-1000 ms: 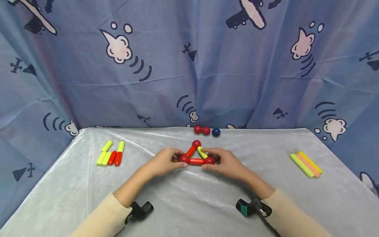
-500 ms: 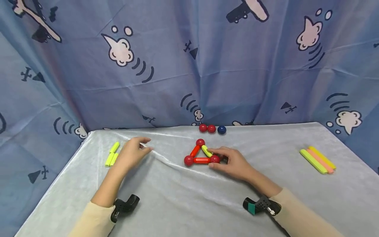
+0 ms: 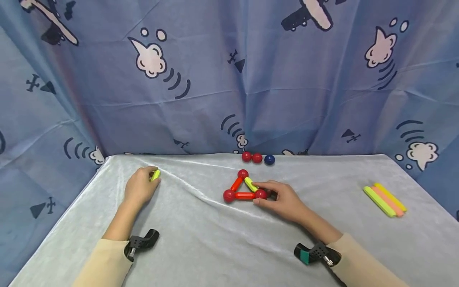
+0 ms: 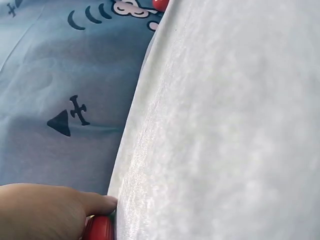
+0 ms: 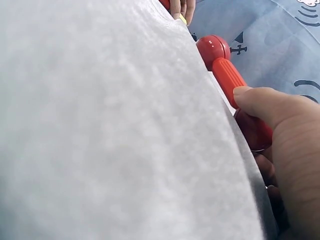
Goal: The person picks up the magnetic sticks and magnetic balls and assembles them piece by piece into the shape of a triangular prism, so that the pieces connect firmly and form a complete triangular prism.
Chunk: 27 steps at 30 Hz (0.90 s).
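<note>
My left hand (image 3: 140,185) is over the stick pile at the table's left. In the head view a yellow-green magnetic stick (image 3: 155,175) shows between its index finger and thumb. The left wrist view has a red stick (image 4: 99,228) just under the thumb; the other sticks there are hidden by the hand. My right hand (image 3: 281,199) holds a red ball (image 3: 261,194) at the right corner of a triangle lying flat. Two more red balls (image 3: 229,195) form its other corners, joined by two red sticks (image 3: 245,195) and one yellow-green stick (image 3: 251,184).
Two loose red balls (image 3: 256,158) and a dark blue ball (image 3: 269,160) lie by the table's back edge. Longer sticks (image 3: 385,200) in yellow, peach and yellow-green lie side by side at the right. A printed curtain (image 3: 201,79) hangs behind the table (image 3: 201,243).
My left hand has let go of the triangle's left corner and moved left to the stick pile, where its fingers have closed around a yellow-green stick. The right hand keeps its hold on the triangle.
</note>
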Tool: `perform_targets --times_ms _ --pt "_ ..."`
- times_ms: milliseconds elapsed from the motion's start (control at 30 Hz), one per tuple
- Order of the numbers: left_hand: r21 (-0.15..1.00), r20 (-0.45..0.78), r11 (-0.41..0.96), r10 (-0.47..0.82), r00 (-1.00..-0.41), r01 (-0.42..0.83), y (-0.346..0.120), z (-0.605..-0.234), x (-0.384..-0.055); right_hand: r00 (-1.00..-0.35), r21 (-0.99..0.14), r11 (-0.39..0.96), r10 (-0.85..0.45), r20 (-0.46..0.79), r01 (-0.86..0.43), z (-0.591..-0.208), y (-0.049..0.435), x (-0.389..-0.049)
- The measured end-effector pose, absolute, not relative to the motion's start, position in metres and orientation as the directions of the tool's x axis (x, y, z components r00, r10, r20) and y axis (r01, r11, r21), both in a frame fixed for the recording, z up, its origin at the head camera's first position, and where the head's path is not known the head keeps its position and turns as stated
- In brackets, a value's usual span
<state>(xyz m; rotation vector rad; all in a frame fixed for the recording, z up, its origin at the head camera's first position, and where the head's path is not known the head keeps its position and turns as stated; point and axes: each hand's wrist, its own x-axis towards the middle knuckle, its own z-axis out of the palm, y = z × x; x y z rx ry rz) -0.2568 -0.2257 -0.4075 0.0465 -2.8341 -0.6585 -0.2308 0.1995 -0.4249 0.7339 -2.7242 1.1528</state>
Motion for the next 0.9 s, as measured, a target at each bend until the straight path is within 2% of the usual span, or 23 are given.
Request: perform_targets --times_ms 300,433,700,900 --pt "0.486 0.241 0.873 -0.1 -0.965 0.031 -0.221 -0.406 -0.258 -0.89 -0.651 0.614 -0.381 0.25 -0.446 -0.426 0.2 -0.23" --pt "0.547 0.259 0.835 -0.102 -0.96 0.059 -0.223 -0.408 -0.258 -0.889 -0.646 0.619 -0.383 0.249 -0.448 -0.425 0.199 -0.231" --pt "0.661 0.275 0.749 -0.185 -0.944 0.046 -0.223 -0.408 -0.259 -0.892 -0.654 0.615 -0.381 0.243 -0.441 -0.423 0.199 -0.231" --pt "0.692 0.339 0.714 -0.193 -0.921 0.105 -0.21 -0.397 -0.256 -0.889 -0.662 0.603 -0.382 0.251 -0.446 -0.424 0.199 -0.23"
